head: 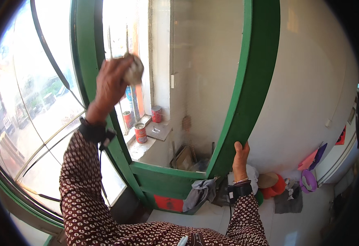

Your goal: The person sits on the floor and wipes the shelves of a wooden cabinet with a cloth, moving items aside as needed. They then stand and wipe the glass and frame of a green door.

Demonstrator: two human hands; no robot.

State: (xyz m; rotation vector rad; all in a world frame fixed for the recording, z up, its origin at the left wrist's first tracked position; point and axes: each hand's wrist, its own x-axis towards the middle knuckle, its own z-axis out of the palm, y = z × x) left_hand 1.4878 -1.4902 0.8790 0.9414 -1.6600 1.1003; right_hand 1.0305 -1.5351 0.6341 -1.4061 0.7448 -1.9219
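Observation:
A crumpled greyish-white cloth (134,71) is in my left hand (110,81), raised against the upper left part of a glass pane (207,77); the hand is slightly blurred. Around the pane runs a green door frame (253,67). My right hand (240,158) rests at the frame's right edge, lower down, with the thumb on the near face and the other fingers mostly hidden. A grey rag (201,192) hangs at the lower right of the green frame, beside a red paper (168,203) on the bottom panel.
Behind the glass, red cans (140,132) stand on a window ledge (142,147) beside a flat board (159,129). To the right on the floor are a red basin (274,186), a purple basin (308,181) and a dark mat (288,200). Another glazed panel is at the left.

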